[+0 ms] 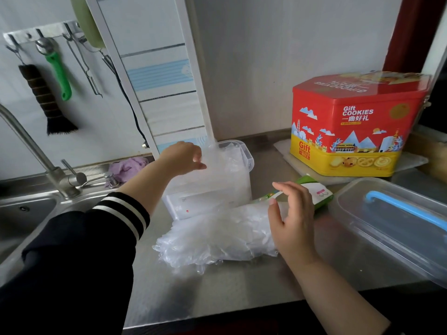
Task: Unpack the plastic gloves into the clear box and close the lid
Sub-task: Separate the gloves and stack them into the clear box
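Meanwhile, left hand (182, 157) pinches gloves into the open clear box (210, 182) on the desk (242, 293); right hand (289, 215), fingers spread, rests on the remaining plastic gloves (212, 240). Slippery loose sheets could slide off, or bunch under the lid.

A red cookie tin (355, 124) stands right; brush (46, 100) hangs left.

lidded container (396, 228) cut off at right edge, sink (21, 213) cropped left
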Demonstrator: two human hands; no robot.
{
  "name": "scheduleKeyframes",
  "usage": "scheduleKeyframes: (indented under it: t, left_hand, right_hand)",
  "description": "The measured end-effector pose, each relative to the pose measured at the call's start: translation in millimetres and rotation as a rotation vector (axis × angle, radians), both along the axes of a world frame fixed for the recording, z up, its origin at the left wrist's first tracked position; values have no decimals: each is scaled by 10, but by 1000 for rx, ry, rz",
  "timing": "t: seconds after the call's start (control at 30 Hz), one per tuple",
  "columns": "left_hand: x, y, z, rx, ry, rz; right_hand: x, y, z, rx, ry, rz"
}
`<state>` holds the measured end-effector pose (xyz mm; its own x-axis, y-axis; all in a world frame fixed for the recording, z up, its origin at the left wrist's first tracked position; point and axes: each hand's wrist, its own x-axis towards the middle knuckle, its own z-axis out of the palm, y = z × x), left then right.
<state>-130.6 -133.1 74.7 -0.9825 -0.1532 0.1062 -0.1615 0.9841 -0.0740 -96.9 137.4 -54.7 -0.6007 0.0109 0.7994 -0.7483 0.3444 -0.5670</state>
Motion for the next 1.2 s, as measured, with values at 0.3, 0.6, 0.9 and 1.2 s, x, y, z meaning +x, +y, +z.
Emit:
scheduleKeyframes:
  t: [0.3,0.6,0.9,1.2]
  left_hand:
    - [328,382,326,208,335,41]
    - [1085,1008,-410,537,300,-76]
    - [1219,932,-861,494,261,-79]
    - [1113,991,-410,558,437,-208]
  right_hand:
    - [72,-63,1,232,83,213]
    - [49,-146,-170,549,-71,194]
    - [10,-209,-152,340,43,126]
    - [95,-87,23,111,131,49]
